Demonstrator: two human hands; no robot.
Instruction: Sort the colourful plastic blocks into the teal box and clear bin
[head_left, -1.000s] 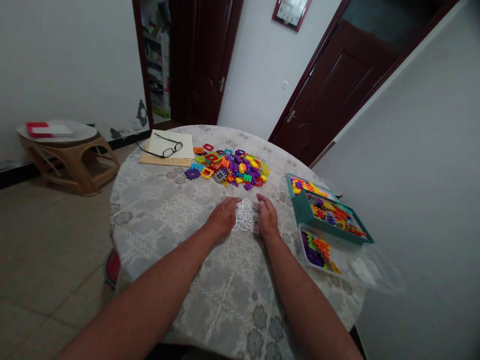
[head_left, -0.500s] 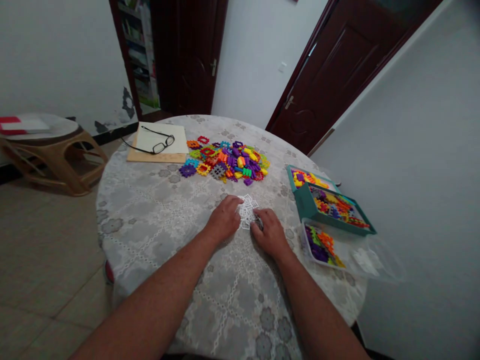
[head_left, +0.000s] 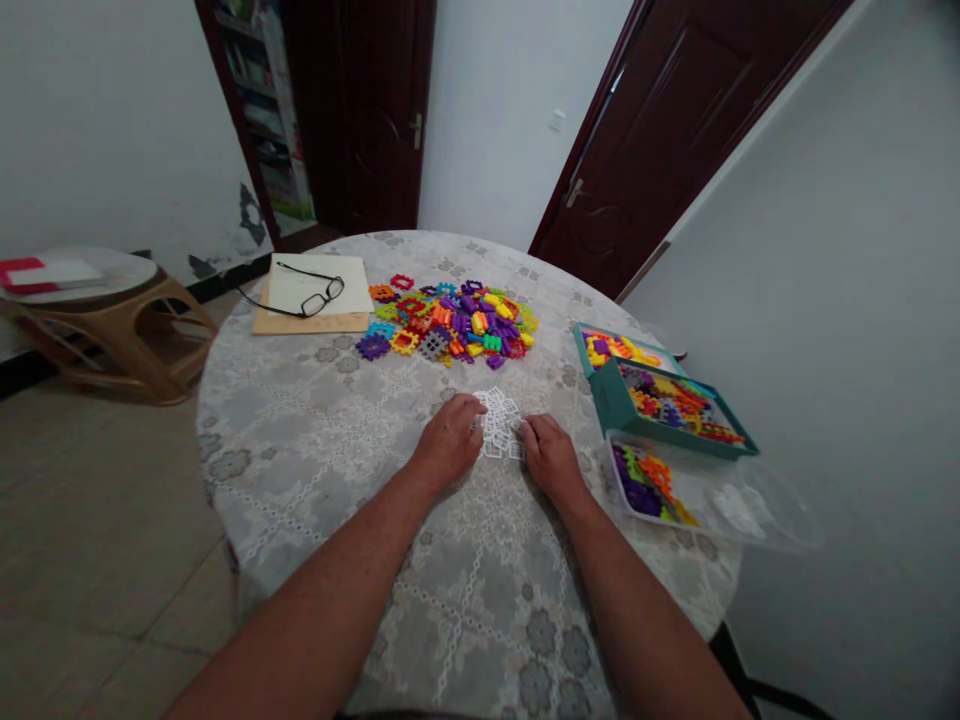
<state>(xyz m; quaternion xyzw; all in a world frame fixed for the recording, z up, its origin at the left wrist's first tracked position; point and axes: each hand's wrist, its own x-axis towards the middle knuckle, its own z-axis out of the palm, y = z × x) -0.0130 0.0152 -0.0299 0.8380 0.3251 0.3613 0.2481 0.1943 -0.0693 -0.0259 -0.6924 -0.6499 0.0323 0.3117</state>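
Observation:
A small pile of thin white open-frame pieces lies flat on the patterned tablecloth, between my two hands. My left hand rests at the pile's left edge, its fingers bent, with index finger and thumb apart and touching the outer pieces. At the right edge is my right hand, its thumb and fingertips drawn together beside the white pieces. Whatever may be between those fingertips is too small to make out. Beyond the hands sits a heap of colourful plastic building pieces in purple, yellow, red, orange and blue.
A teal box with coloured pieces stands on the right, its lid behind it. Nearer is a clear plastic tub of pieces. Black-framed glasses lie on paper at the left. A stool stands beyond the table.
My right hand has shifted slightly right, and the white pieces now spread further toward it. My left hand stays almost in place. The view has tilted a little.

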